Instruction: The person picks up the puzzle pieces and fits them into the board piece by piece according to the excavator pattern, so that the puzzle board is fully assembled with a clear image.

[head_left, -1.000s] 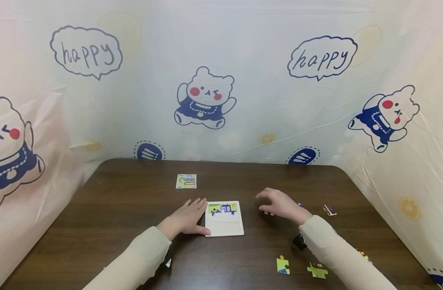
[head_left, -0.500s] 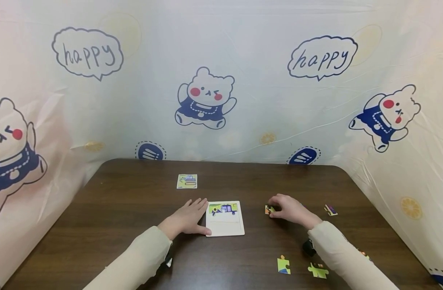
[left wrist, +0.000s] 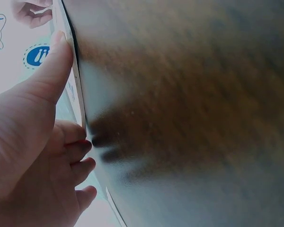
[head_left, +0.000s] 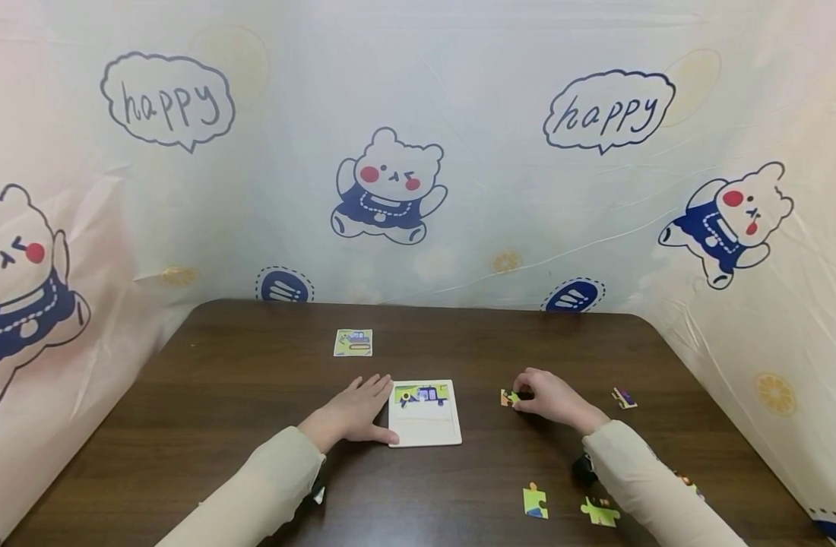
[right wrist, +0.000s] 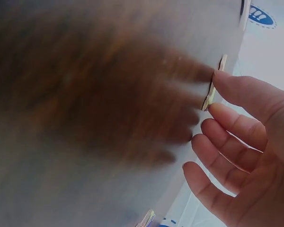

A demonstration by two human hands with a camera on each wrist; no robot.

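In the head view my left hand [head_left: 349,410] lies spread at the left edge of a white puzzle tray [head_left: 421,433]. Its thumb rests on the tray's near left corner; the left wrist view shows the thumb [left wrist: 61,66] along the rim. Pieces picturing a blue vehicle on green fill the tray's far half. To the right of the tray my right hand [head_left: 551,395] pinches a small orange and green puzzle piece [head_left: 508,397] between thumb and forefinger. The right wrist view shows that piece [right wrist: 215,85] edge-on at the tabletop, the other fingers curved loosely beside it.
A picture card [head_left: 353,343] lies beyond the tray. Loose puzzle pieces lie at the right: a purple-striped one [head_left: 624,397], a green and blue one [head_left: 535,501], a green one [head_left: 600,511], and others partly behind the right sleeve. A printed curtain [head_left: 486,228] surrounds the brown table [head_left: 206,395].
My right hand has come down from above the piece, shifted a little right, and now pinches it by its right side. The left hand and tray stay put.
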